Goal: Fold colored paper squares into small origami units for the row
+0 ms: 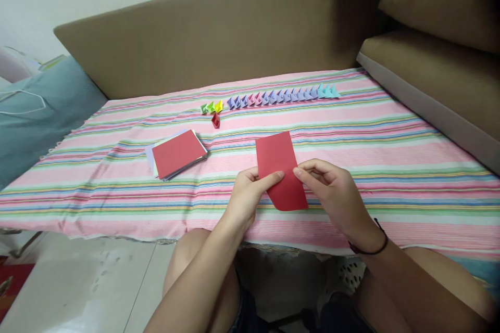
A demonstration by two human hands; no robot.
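Observation:
A red sheet of paper [275,156] is held up over the striped cloth, its lower left corner curling. My left hand [252,187] grips it from the left side, thumb lying across the front and fingers behind. At the right edge, my right hand [326,179] pinches the paper between thumb and fingertips. To the left lies a stack of coloured paper [179,153] with a red sheet on top. Beyond it sits a small folded red paper boat [215,120], near green and yellow ones [211,107].
A long row of folded purple, pink and light blue paper pieces [287,95] runs along the back of the striped cloth [128,187]. Behind stands a brown padded board [219,31]. Brown cushions [433,67] pile up at right, and a blue-grey cushion [47,109] is at left.

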